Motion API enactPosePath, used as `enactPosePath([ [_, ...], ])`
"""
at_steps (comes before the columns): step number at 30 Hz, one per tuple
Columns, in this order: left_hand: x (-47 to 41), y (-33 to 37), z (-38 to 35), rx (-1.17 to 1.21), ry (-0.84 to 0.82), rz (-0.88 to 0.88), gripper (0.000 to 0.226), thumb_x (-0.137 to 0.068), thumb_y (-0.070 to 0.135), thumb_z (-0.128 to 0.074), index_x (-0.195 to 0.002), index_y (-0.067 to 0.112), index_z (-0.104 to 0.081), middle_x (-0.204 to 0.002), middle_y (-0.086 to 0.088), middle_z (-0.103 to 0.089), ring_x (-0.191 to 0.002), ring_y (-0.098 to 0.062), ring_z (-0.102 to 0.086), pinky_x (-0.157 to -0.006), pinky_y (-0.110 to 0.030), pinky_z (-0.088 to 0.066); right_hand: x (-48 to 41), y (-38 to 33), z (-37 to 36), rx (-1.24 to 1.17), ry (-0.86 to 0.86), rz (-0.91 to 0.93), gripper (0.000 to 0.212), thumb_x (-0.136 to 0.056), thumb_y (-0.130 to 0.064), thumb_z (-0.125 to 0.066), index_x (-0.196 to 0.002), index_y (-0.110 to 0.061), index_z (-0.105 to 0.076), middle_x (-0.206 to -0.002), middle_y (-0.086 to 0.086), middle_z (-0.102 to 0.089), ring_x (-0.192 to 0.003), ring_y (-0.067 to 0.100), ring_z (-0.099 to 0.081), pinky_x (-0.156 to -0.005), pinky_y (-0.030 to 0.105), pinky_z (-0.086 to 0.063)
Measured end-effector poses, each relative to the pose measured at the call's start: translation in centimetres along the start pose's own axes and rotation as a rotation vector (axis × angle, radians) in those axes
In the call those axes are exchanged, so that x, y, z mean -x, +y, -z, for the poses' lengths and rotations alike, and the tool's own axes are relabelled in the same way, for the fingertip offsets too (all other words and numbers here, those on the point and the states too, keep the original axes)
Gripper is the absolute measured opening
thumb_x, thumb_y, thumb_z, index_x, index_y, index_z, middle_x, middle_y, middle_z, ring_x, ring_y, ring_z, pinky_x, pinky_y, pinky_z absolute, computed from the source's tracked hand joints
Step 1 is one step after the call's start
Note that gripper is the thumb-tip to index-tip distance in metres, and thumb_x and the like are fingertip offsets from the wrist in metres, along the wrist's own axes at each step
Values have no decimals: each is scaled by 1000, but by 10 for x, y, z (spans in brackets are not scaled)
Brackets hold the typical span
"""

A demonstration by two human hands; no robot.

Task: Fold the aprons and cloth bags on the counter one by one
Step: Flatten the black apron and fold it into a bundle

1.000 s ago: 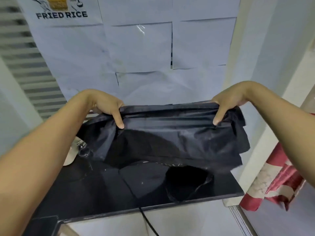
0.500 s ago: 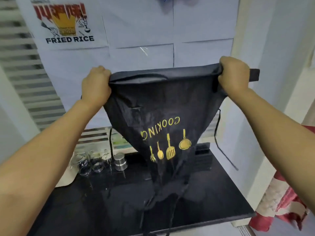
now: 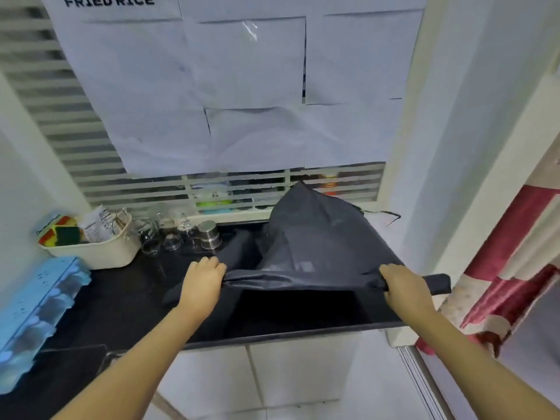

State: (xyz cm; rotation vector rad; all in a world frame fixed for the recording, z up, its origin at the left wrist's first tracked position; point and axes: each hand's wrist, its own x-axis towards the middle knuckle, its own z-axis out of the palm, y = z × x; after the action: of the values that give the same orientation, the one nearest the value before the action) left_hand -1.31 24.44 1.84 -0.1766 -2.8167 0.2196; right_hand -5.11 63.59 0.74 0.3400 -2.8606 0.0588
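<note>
While white paper sheets (image 3: pixel 242 86) cover most of the louvred window (image 3: pixel 60 122) at the back, a black counter (image 3: pixel 130 298) runs below it across the middle of the view. Over the right half of that counter hangs a dark apron (image 3: pixel 318 237). Its near edge is pulled taut from side to side just above the counter's front. Its far part billows up into a peak in front of the window slats. A thin tie (image 3: pixel 381 213) trails off its right side near the wall.

A red and white cloth (image 3: pixel 509 268) hangs at the far right, beyond the counter's end. A blue egg tray (image 3: pixel 39 313) lies on the left end of the counter. Behind it stands a cream basket (image 3: pixel 100 256) holding sponges (image 3: pixel 63 234) and a packet.

The left hand (image 3: pixel 203 280) grips the apron's near edge at its left end, fingers curled over the bunched cloth. The right hand (image 3: pixel 406 286) grips the same edge at the right, and a short flap of cloth sticks out past it. Both hands are well apart.

Glass jars (image 3: pixel 151 241) and a small steel cup (image 3: pixel 209 234) stand by the window ledge, just left of the apron.
</note>
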Motion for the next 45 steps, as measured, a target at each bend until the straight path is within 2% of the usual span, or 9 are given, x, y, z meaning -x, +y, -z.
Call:
enactPosePath([
  [4, 30, 28, -25, -116, -269, 161, 26, -82, 2, -61, -104, 16, -57, -107, -1, -54, -100, -20, -53, -81, -28, -39, 23, -2, -31, 44, -388, 55, 17, -84, -9, -51, -88, -16, -36, -87, 4, -54, -79, 26, -52, -62, 31, -31],
  [11, 48, 32, -30, -185, -592, 269, 30, -90, 1, -50, -118, 11, -54, -122, -6, -52, -111, -23, -53, -85, -29, -47, 29, 1, -38, 83, -821, 111, 6, -89, -9, -49, -91, -14, -50, -102, 10, -58, -84, 27, -54, -69, 31, -40],
  [17, 20, 18, -5, -290, -873, 244, 37, -91, 3, -46, -126, 10, -55, -130, -8, -55, -116, -29, -56, -92, -37, -46, -3, -6, 3, 367, -1156, 185, 53, -79, -14, -69, -129, -5, -53, -129, 11, -54, -107, 32, -58, -87, 37, -51],
  [23, -12, 9, 4, -295, -661, 275, 36, -92, 2, -47, -127, 9, -51, -126, -12, -48, -117, -31, -49, -94, -39, -41, -47, 7, 1, 389, -1134, 166, 54, -83, -19, -70, -131, -3, -53, -136, 11, -52, -115, 32, -57, -94, 39, -48],
  [28, -51, -3, -10, -205, -551, 210, 37, -90, -1, -47, -127, 5, -43, -127, -15, -42, -117, -34, -47, -91, -41, -43, -79, 38, -19, -166, -830, 40, 38, -80, -25, -74, -113, -12, -60, -115, 5, -60, -106, 27, -57, -87, 33, -45],
  [33, -112, -17, -41, -80, -590, 118, 49, -86, -8, -45, -132, 3, -36, -128, -19, -38, -110, -38, -55, -86, -41, -49, -102, 53, -63, -333, -785, -73, 20, -92, -35, -59, -80, -24, -49, -97, -2, -55, -93, 21, -51, -78, 29, -35],
  [36, -145, -25, -62, -63, -641, 68, 48, -87, -7, -45, -134, 4, -38, -128, -18, -41, -111, -35, -55, -88, -39, -48, -117, 61, -97, -198, -701, -154, 7, -94, -17, -51, -89, -15, -54, -109, 10, -63, -96, 26, -55, -73, 28, -35],
  [41, -199, -45, -102, 230, -894, -26, 33, -89, 7, -55, -121, 9, -62, -119, -8, -62, -105, -21, -58, -86, -25, -45, -147, 46, -136, 14, -585, -237, 20, -89, -4, -44, -105, -14, -50, -113, 8, -60, -96, 28, -53, -74, 31, -36],
  [45, -232, -49, -127, 458, -1039, -14, 29, -87, 29, -69, -102, 5, -69, -83, 4, -59, -83, -16, -57, -71, -23, -42, -159, 23, -173, -278, -588, -209, 29, -92, -16, -56, -120, -18, -52, -121, 3, -59, -109, 25, -54, -87, 35, -44],
])
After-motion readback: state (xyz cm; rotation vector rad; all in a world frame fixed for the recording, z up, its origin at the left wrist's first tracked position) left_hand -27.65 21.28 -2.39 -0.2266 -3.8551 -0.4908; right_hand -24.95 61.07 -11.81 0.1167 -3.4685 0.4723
